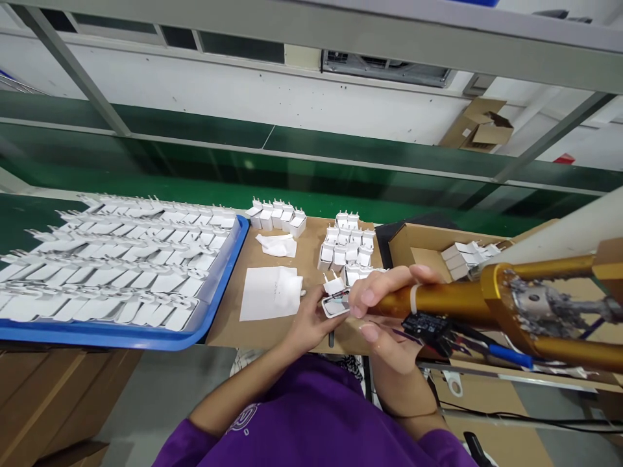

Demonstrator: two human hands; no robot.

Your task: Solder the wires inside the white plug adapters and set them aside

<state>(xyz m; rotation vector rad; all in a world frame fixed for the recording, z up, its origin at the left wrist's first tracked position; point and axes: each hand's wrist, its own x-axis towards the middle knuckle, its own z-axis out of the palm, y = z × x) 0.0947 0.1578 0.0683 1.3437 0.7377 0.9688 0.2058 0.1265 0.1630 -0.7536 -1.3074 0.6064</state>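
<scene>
My left hand (311, 319) is closed on a small white plug charger (335, 307), its housing tilted toward me. A part with two pins (333, 283) shows at its upper end, and dark parts show at its opening. My right hand (389, 311) is wrapped around the front end of a gold-coloured cylindrical tool (448, 306), which comes in from the right. The tool's tip lies close to the charger, hidden by my fingers; I cannot tell whether they touch. A black switch (428, 329) with wires is fixed beneath the tool.
A blue tray (233, 256) with rows of white plug chargers stands left. More chargers (277, 215) stand at the board's back, and another group (346, 243) ahead of my hands. White paper (265, 295) lies on the brown board (224, 334). A cardboard box (413, 243) is right.
</scene>
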